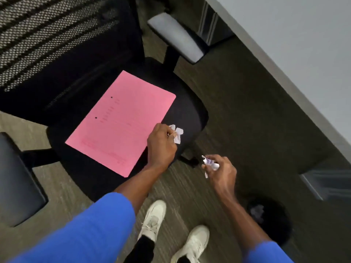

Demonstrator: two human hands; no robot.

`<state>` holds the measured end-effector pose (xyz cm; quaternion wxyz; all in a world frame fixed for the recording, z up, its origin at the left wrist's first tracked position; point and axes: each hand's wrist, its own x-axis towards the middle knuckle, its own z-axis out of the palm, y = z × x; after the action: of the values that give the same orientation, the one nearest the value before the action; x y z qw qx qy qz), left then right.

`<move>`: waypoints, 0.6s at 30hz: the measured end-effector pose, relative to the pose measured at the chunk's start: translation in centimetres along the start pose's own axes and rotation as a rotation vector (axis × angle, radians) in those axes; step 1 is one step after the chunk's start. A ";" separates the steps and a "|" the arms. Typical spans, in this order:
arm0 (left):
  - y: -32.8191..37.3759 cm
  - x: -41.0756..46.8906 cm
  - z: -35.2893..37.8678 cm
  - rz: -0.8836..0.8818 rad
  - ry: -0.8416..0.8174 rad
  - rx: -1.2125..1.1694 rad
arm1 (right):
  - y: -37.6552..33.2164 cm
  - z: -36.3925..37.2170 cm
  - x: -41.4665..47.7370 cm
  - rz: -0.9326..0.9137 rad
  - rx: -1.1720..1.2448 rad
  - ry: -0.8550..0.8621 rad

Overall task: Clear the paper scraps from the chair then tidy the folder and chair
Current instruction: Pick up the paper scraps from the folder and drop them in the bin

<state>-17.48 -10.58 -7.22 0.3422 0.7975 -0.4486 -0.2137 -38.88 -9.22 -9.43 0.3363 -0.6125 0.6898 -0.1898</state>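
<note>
Nearest the camera, 2 blue sleeves [85, 230] and 2 white shoes [153, 219] stand on the carpet; a dark bin [269, 221] sits low on the right with something pale inside, too blurred to name. Above it the right hand [221, 171] is off the seat, fingers closed around a crumpled scrap [209, 164]. Further on, the left hand [161, 145] pinches more paper scraps [176, 132] at the seat's right edge, just beside the pink folder [121, 122]; whether these are lifted or resting on the cushion I cannot tell. The folder lies flat and askew on the black chair [190, 114]. I judge the clearing nearly done: no loose scrap shows elsewhere; dropping the paper, then straightening folder and chair, remain. The left armrest and backrest are cut off; the hands hide part of the seat.
</note>
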 end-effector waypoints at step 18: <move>8.7 -21.9 23.0 0.156 -0.647 0.109 | 27.5 -11.9 -11.8 0.514 0.143 0.233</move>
<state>-48.42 -3.03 -15.60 0.1542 0.6688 -0.6044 -0.4044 -66.68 5.32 -16.88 0.3341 -0.3663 0.8413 -0.2154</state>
